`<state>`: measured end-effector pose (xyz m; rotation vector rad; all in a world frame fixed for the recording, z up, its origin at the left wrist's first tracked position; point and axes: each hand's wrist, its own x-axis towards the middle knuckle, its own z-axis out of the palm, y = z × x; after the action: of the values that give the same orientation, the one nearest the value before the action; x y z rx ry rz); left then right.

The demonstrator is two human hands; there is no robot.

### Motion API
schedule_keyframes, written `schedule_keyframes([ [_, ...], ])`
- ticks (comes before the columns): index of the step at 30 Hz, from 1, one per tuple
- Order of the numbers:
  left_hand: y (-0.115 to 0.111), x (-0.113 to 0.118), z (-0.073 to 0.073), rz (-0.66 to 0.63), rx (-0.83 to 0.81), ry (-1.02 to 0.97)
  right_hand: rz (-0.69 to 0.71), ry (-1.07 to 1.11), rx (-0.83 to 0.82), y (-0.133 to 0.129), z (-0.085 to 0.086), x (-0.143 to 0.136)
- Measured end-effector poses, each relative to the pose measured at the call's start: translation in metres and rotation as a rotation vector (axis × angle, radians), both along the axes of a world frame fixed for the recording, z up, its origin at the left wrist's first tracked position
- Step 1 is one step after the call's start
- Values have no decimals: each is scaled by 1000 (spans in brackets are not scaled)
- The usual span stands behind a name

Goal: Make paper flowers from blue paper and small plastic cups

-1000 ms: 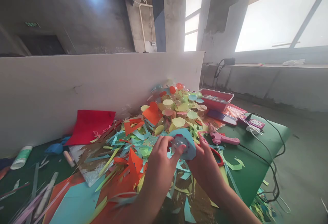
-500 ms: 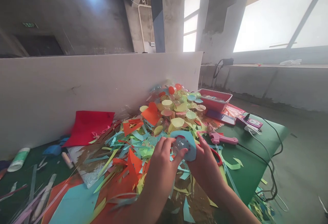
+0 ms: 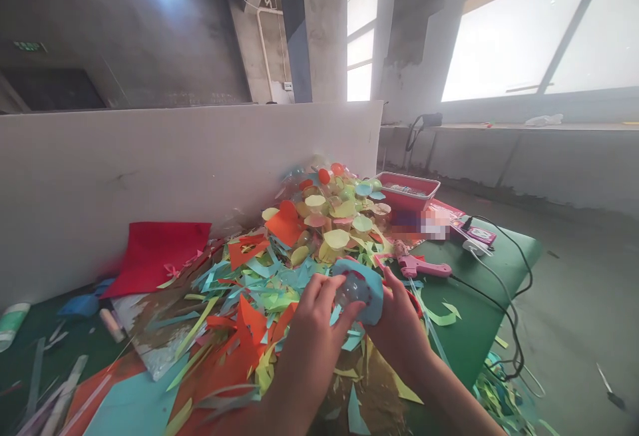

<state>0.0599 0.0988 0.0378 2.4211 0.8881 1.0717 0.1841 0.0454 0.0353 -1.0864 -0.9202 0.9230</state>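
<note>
Head view: paper-capped pile (image 3: 337, 239), apparently finished pieces
Left hand (image 3: 317, 309): curled on clear ball (image 3: 353, 287)
Right hand (image 3: 400, 319): half-closed at blue paper (image 3: 373, 304), grip unclear
Blue paper: looks untrimmed

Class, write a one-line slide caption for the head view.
Left hand holding a clear round piece against blue paper, right hand at the paper's edge, amid bright scraps, pink glue gun nearby.
</note>
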Motion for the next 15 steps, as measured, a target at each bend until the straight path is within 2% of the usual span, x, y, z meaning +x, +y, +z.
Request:
schedule_keyframes([
  [6, -4, -1, -2, -25, 4, 20, 53, 118, 14, -2, -1, 0],
  [10, -3, 1, -1, -26, 17, -4, 84, 157, 83, -1, -5, 3],
  [12, -2, 2, -1, -32, 23, -17, 61, 68, 112, 0, -6, 5],
  [15, 0, 2, 0, -31, 15, -36, -42, -197, 99, 1, -6, 9],
])
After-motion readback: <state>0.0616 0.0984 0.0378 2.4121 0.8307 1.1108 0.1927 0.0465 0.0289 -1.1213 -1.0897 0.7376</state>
